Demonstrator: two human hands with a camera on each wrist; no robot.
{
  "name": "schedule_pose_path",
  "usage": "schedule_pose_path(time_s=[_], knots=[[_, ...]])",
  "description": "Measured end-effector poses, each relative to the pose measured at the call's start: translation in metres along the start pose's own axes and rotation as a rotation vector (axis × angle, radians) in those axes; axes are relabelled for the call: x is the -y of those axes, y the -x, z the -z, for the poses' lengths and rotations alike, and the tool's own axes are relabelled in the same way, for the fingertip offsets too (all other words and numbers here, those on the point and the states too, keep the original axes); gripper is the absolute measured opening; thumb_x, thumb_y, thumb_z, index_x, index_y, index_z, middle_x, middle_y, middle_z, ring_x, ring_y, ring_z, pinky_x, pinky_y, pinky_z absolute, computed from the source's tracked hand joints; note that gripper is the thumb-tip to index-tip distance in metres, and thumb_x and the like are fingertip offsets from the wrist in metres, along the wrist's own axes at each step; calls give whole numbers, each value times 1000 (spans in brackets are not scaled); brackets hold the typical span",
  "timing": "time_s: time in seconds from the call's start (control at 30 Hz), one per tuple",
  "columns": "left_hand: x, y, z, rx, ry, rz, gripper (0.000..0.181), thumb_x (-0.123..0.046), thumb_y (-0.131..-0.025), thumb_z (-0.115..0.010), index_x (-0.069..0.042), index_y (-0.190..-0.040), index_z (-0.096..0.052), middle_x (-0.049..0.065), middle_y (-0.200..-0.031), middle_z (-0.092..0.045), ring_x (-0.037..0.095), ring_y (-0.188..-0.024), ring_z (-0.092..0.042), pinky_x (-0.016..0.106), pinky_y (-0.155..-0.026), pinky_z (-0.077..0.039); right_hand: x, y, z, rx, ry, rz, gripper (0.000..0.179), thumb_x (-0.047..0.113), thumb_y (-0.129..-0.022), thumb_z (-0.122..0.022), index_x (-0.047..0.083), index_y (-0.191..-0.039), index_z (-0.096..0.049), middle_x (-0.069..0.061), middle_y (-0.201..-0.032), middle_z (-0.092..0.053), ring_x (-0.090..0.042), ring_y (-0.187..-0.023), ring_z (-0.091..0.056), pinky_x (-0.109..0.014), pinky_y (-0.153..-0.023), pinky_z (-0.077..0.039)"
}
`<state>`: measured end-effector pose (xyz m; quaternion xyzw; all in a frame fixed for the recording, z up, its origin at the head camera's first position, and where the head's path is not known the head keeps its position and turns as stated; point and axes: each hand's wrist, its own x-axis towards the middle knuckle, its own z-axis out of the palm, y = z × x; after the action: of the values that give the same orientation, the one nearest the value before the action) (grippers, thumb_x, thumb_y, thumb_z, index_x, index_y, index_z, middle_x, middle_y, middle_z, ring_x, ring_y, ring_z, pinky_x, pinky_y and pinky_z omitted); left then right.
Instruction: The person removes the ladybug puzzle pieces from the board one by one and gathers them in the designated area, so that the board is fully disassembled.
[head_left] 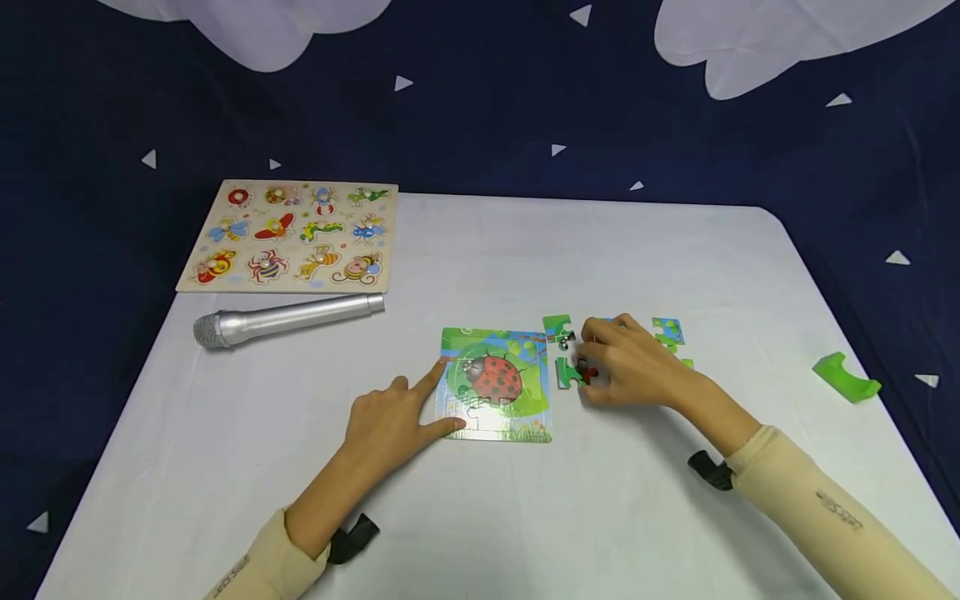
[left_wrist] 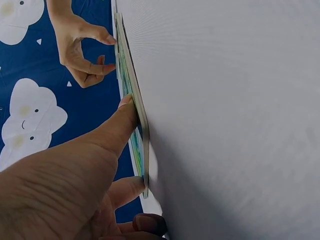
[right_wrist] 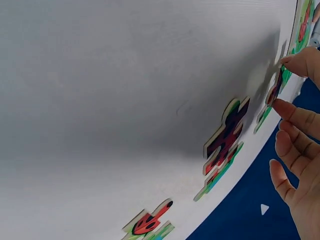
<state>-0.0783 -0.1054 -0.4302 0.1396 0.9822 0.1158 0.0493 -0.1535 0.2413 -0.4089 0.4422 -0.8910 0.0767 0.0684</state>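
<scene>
A square ladybug jigsaw puzzle (head_left: 495, 379) lies at the middle of the white table. My left hand (head_left: 386, 425) spreads its index finger and thumb along the puzzle's left side, the thumb resting over the lower left corner. Just right of the puzzle, my right hand (head_left: 633, 362) pinches a dark red puzzle piece (right_wrist: 274, 90) between thumb and index finger, low over the table. Green loose pieces (head_left: 557, 325) sit between that hand and the puzzle. More loose pieces (right_wrist: 225, 135) with red and black parts show in the right wrist view, partly hidden by the hand in the head view.
A wooden peg board of insects (head_left: 292, 237) lies at the back left, with a silver microphone (head_left: 292, 321) in front of it. A green curved block (head_left: 846, 379) sits near the right table edge. Dark blue cloth with white clouds hangs behind.
</scene>
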Motion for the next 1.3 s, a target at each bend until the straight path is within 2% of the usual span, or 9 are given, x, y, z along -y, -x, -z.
schedule_pose_path(time_s=[0.17, 0.27, 0.47, 0.6, 0.77, 0.97, 1.17, 1.3], knots=[[0, 0, 0, -2, -1, 0, 90, -75, -77, -64, -25, -150, -45, 3, -62, -44, 16, -44, -38, 29, -41, -27, 0, -4, -3, 32, -2, -2, 30, 31, -70, -80, 10, -91, -73, -3, -95, -56, -15, -77, -53, -42, -82, -42], [0, 0, 0, -7, 0, -5, 90, -75, -77, -64, -25, -150, -46, 3, -62, -44, 15, -44, -37, 29, -41, -27, 3, -5, -2, 68, -24, -50, 36, 33, -71, -81, 9, -96, -74, -2, -97, -57, -15, -78, -53, -41, -82, -42], [0, 0, 1, -37, -16, -19, 89, -74, -77, -65, -23, -149, -48, 3, -60, -44, 15, -43, -35, 29, -41, -26, 24, -9, 1, 125, -257, -213, 57, 37, -78, -83, 4, -122, -68, -1, -100, -56, -10, -76, -43, -31, -72, -38], [-6, 3, 2, -57, -35, -27, 87, -73, -77, -67, -23, -146, -52, 4, -64, -49, 16, -42, -36, 29, -41, -27, 46, -10, -2, 150, -326, -237, 60, 43, -78, -82, 5, -123, -69, 0, -102, -56, -8, -77, -43, -26, -69, -38], [-24, 9, 2, -39, -26, -73, 77, -72, -83, -61, -26, -145, -54, 6, -73, -56, 16, -42, -38, 29, -41, -29, 64, -10, -8, 155, -271, -244, 65, 46, -74, -85, 6, -123, -69, 1, -106, -53, -10, -84, -45, -28, -74, -40], [-44, 18, -4, -57, -96, -165, 60, -62, -91, -58, -28, -141, -58, 10, -84, -65, 13, -40, -37, 25, -39, -28, 73, -9, -13, 128, -236, -232, 63, 44, -75, -85, 4, -121, -71, 1, -102, -51, -12, -84, -44, -29, -74, -40], [-48, 19, -9, -92, -158, -183, 53, -57, -92, -59, -30, -138, -61, 7, -77, -60, 9, -40, -32, 23, -37, -26, 77, -7, -17, 94, -231, -221, 59, 43, -75, -85, 5, -118, -73, 1, -101, -51, -12, -87, -44, -30, -75, -40], [-47, 17, -12, -111, -160, -200, 51, -54, -93, -60, -28, -136, -62, 5, -73, -55, 9, -40, -33, 23, -38, -28, 79, -8, -19, 67, -252, -220, 57, 40, -73, -88, 3, -115, -74, 1, -97, -51, -11, -85, -43, -28, -74, -40]])
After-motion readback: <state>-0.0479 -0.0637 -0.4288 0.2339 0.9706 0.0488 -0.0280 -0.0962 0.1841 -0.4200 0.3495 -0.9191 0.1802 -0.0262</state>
